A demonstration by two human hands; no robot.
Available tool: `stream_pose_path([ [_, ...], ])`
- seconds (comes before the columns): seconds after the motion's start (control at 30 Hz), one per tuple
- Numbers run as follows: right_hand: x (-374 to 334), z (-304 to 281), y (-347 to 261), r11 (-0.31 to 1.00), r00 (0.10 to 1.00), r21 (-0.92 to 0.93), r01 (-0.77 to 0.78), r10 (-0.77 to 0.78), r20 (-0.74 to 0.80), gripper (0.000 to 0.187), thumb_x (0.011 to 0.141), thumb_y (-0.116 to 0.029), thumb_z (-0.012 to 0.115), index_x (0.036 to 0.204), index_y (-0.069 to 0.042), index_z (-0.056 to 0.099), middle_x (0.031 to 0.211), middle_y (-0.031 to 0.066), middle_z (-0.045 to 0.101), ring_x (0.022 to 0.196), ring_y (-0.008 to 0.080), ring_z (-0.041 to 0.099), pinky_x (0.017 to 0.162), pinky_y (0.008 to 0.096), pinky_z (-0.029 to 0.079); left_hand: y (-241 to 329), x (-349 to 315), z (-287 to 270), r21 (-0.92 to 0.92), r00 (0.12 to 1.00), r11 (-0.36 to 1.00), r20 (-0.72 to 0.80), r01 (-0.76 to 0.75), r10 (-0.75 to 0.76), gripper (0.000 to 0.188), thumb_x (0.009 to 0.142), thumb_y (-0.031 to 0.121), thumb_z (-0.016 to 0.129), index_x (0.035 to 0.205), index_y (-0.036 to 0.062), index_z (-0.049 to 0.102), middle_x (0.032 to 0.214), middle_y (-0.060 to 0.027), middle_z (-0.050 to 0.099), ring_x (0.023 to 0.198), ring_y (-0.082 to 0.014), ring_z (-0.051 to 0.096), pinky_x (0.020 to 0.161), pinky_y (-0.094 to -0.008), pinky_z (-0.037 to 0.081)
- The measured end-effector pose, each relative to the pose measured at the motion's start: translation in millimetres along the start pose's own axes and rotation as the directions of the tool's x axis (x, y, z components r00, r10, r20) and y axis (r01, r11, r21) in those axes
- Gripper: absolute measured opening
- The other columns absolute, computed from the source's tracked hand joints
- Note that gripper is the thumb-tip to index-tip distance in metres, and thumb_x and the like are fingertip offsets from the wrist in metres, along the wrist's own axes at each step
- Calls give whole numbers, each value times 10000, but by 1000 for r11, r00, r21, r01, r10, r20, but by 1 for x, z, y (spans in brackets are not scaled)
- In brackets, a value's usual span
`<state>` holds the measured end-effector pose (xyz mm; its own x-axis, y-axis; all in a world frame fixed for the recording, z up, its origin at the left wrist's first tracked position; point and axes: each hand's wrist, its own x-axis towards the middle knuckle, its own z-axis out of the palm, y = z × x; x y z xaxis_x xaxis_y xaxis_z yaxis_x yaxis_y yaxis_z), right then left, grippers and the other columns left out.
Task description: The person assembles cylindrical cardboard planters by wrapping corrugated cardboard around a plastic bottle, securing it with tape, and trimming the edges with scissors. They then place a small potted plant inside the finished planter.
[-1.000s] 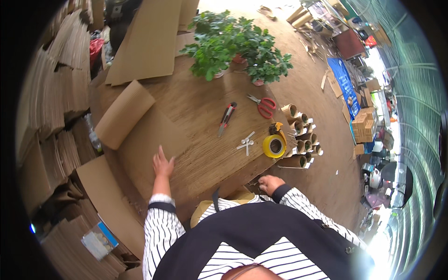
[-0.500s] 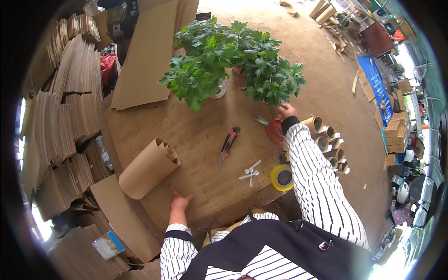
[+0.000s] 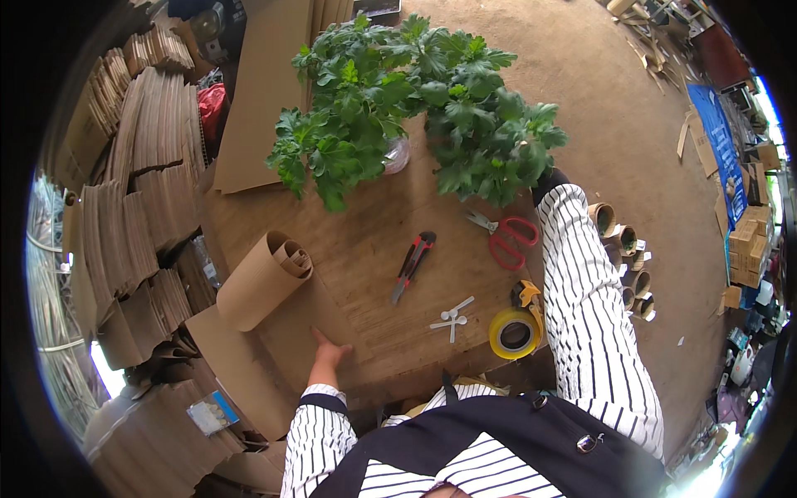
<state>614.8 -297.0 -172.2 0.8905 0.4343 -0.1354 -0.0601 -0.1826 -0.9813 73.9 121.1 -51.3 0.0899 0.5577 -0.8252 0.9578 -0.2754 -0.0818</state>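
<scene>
My left hand (image 3: 330,349) lies with thumb and finger spread on the flat end of a brown cardboard sheet. The sheet's far end curls into a roll (image 3: 264,278) just beyond the hand. My right arm, in a striped sleeve (image 3: 577,266), reaches out to the potted leafy green plants (image 3: 490,124) at the table's far side. The right hand is hidden among the leaves of the right-hand plant, so its fingers do not show. Red-handled scissors (image 3: 512,242) lie just left of the right forearm.
On the wooden table (image 3: 349,236) lie a red and black utility knife (image 3: 413,266), small white plastic pieces (image 3: 452,318) and a yellow tape roll (image 3: 513,334). Several cardboard tubes (image 3: 638,284) stand right of my arm. Cardboard stacks (image 3: 154,124) line the left; flat sheets (image 3: 266,108) lean behind.
My right hand has reached farther out, from the plant's edge into its leaves. The left hand stays on the cardboard. The whole view has shifted slightly.
</scene>
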Motion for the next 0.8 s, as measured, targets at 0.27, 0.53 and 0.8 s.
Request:
stream_pose_path([
  [0.27,-12,49,1,989,989,-140,51,-70,-130,504,945,-187,623,1406,-157,422,1190,140,609,1016,248,616,868,365,514,-2,-8,21,-19,994,998,-88,-68,66,1210,789,296,797,1562,85,-110,1403,-282,510,1285,-393,526,1078,-406,423],
  [0.53,-103,41,14,987,997,161,2,-14,73,342,948,-221,571,1270,-107,557,984,104,674,799,248,673,639,397,578,-23,-26,42,-245,939,907,-121,-343,323,940,818,210,746,1561,69,188,891,-102,711,861,-240,684,798,-368,540],
  [0.8,-271,221,-162,306,410,274,-912,675,613,558,948,-565,508,1288,-126,559,1113,104,685,878,269,687,752,424,569,-65,-39,61,-403,824,727,-157,-556,544,725,846,229,729,1465,34,405,973,-115,714,893,-203,667,812,-343,529],
])
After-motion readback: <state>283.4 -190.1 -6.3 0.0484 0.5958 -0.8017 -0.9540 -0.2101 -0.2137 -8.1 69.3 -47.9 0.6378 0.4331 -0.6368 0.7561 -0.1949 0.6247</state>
